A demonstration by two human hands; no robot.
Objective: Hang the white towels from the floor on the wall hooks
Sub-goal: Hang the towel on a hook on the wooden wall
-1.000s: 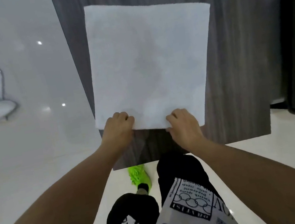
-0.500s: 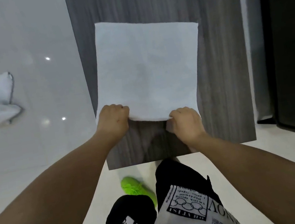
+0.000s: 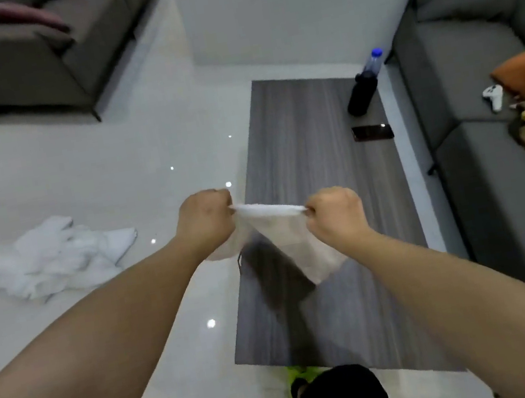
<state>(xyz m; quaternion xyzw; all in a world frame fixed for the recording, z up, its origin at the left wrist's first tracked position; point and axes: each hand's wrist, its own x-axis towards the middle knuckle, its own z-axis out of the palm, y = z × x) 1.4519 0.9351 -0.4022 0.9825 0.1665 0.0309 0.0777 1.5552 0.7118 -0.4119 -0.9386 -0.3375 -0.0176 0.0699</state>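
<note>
A white towel (image 3: 290, 241) hangs in the air above the near part of a grey wooden table (image 3: 317, 161). My left hand (image 3: 205, 218) grips its left top corner and my right hand (image 3: 334, 212) grips its right top corner, so the top edge is stretched between them. The cloth droops below my hands and casts a dark shadow on the table. A crumpled heap of white towels (image 3: 52, 256) lies on the glossy white floor to the left. No wall hooks are in view.
A dark bottle with a blue cap (image 3: 364, 86) and a black phone (image 3: 372, 132) sit at the table's far right. A grey sofa (image 3: 493, 132) with an orange cushion runs along the right. Another dark sofa (image 3: 31, 53) stands at the far left.
The towel lay flat on the table with both hands at its near edge. It is now lifted off and hangs from both hands, and the view has tilted up to show the room.
</note>
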